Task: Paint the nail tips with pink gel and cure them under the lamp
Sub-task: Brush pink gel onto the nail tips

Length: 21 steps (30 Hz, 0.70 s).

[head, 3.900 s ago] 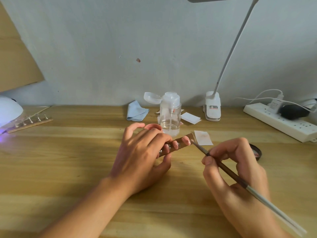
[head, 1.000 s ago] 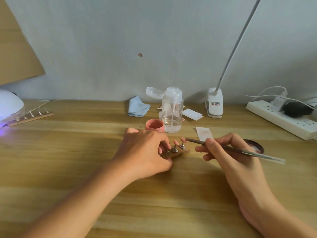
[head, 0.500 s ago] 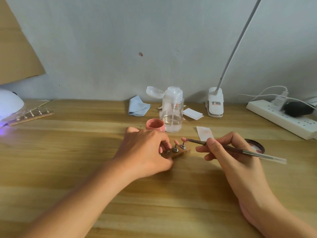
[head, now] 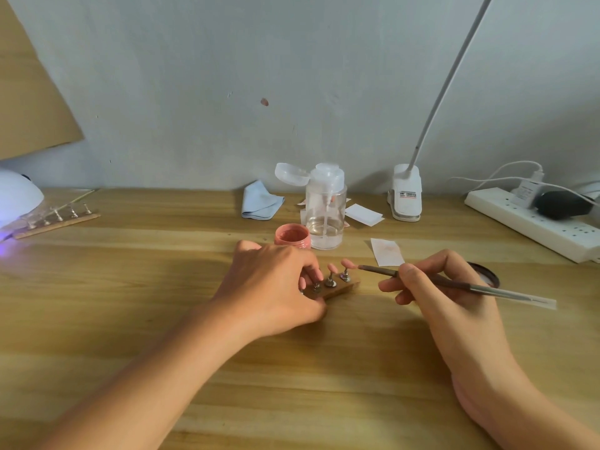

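Note:
My left hand grips a small wooden holder lying on the table, with pink nail tips standing on metal pegs. My right hand pinches a thin nail brush, its bristle end touching the rightmost pink tip. An open jar of pink gel stands just behind my left hand. The white curing lamp glows violet at the far left edge, and a second wooden holder with clear tips lies beside it.
A clear pump bottle stands behind the jar, with a blue cloth and white paper wipes nearby. A desk-lamp clip base and a power strip sit at the back right. A dark jar lid lies behind my right hand.
Since 3.9 s ago my left hand lowered the holder from a tilted lift onto the table. Over the last second the brush tip stays at the rightmost tip with barely any motion.

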Motion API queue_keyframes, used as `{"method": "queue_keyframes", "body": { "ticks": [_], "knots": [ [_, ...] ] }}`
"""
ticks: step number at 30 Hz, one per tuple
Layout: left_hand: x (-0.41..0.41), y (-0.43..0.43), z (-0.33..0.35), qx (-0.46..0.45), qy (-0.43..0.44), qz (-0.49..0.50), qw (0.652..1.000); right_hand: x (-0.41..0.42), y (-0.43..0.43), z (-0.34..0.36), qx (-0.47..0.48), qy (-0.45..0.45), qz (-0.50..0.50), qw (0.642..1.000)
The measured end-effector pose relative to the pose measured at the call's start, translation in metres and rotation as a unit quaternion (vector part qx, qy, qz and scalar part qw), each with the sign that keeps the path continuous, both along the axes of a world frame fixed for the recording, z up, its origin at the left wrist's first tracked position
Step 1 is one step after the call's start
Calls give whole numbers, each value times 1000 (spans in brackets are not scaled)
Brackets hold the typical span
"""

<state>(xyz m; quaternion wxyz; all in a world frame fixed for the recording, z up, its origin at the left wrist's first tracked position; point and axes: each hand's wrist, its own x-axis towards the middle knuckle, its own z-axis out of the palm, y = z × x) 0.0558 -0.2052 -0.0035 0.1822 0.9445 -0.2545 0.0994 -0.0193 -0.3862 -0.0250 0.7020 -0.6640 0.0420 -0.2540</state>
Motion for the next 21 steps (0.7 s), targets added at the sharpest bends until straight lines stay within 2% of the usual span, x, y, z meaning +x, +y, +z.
{"method": "queue_keyframes", "body": {
  "ticks": [8,21],
  "knots": [
    [0,1,0,-3,2,-1,1000,0,-1,-1,-1,-9,-7,1000],
    [0,1,0,-11,5,-2,1000,-1,4,0,-41,7,42,998]
  ]
}}
